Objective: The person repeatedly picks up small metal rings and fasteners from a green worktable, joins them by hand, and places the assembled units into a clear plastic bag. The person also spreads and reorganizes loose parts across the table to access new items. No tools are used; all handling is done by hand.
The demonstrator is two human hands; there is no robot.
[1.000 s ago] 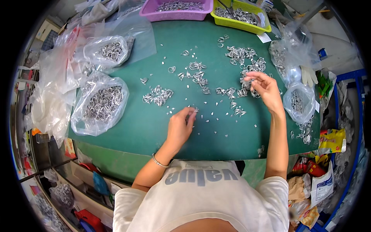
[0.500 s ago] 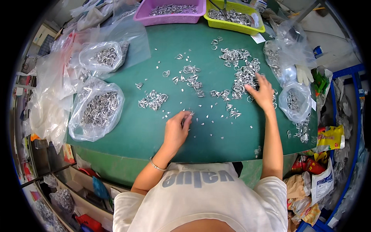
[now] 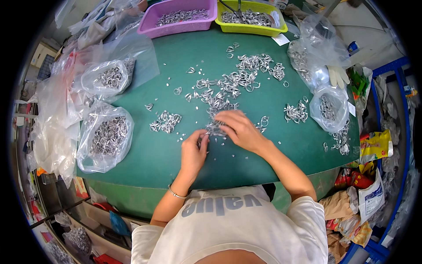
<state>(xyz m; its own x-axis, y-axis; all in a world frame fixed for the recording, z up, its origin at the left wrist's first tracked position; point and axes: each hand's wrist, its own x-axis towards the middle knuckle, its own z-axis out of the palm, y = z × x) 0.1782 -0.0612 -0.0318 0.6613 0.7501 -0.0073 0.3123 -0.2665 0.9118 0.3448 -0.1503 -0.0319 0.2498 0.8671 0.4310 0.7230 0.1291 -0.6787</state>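
Note:
My right hand (image 3: 241, 129) lies flat over silver metal rings in the middle of the green table (image 3: 263, 165); its fingers are stretched out and slightly blurred. Under and beyond its fingertips, a pile of rings (image 3: 222, 101) trails up to a heap (image 3: 255, 62) at the back. Close by on the left, my left hand (image 3: 193, 152) has thumb and fingers pinched together near small loose rings and pale bits; what sits between them is too small to make out. A small cluster of rings (image 3: 165, 122) is left of that hand, and another cluster (image 3: 296, 112) is to the right.
Pink (image 3: 176, 30) and yellow-green (image 3: 250, 31) baskets of rings stand at the back, pliers-like handles in the second. Clear bags of rings (image 3: 104, 138) line the left side. More bags (image 3: 327, 108) and a white glove (image 3: 337, 75) are at the right edge.
My right hand has swept leftward from the right-hand heap, and many rings now lie in the middle, nearer my left hand. A small cluster stays at the right. The whole view shifted slightly.

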